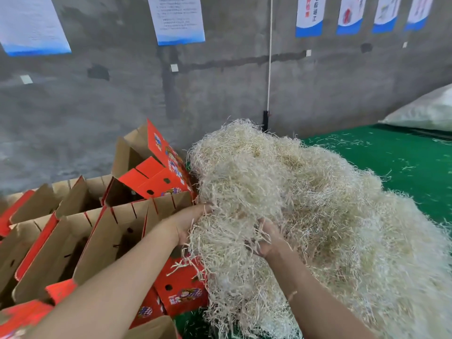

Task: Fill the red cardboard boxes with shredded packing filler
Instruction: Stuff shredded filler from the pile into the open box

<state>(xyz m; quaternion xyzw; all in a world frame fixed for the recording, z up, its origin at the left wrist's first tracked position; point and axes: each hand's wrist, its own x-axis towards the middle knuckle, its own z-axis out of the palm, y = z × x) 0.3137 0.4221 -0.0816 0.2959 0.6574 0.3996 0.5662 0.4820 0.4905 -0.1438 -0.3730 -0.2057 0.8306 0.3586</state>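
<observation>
**A:** Head view first: can any writing be read?

**B:** Hardly. The posters (pixel 179 19) on the grey wall carry lines of print, all blurred. The red cardboard boxes (pixel 181 287) have colourful printed labels on their sides, but no word is legible.

**A:** And the hands?

**B:** Both bare forearms reach forward into the shredded filler (pixel 305 196), a big pale heap on the green tabletop (pixel 396 155). The left hand (pixel 187 225) lies against the heap's left side, palm towards it. Its fingertips are sunk in the strands, so I cannot tell how that grip stands. The right hand (pixel 267 241) is turned palm up, its grip curled round a clump of strands.

**A:** Where are the boxes?

**B:** Just left of the heap, crowded together with their flaps up and their brown insides showing. Some lie tipped over, and loose strands hang over the nearest one.
</observation>
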